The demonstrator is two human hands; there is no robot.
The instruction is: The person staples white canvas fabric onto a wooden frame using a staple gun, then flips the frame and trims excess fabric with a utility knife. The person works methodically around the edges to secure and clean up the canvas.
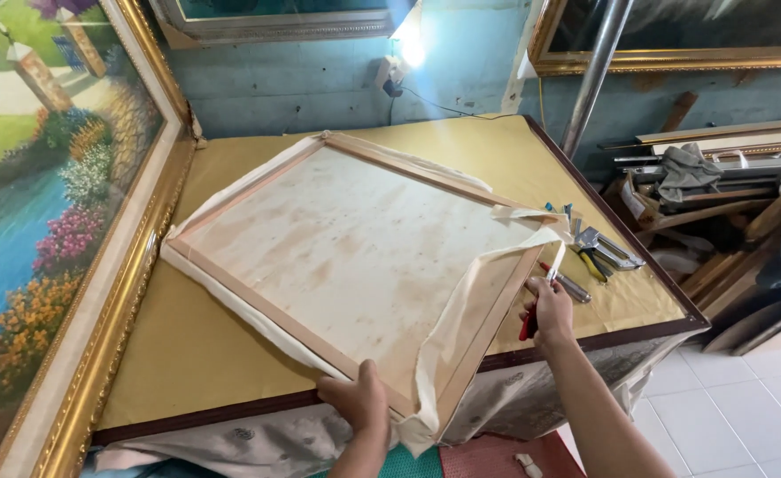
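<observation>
L hand fingers clamped on frame bottom edge; R hand fingers clamped on canvas w/ red pliers, lower right.

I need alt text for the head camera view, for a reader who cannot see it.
A person's left hand grips the near corner of a wooden stretcher frame with loose canvas, lying on a yellow table. The right hand holds red-handled pliers at the frame's right edge; more tools lie beyond.

A wooden stretcher frame (pale canvas draped loosely over its edges) lies face-down, skewed on the table.
</observation>
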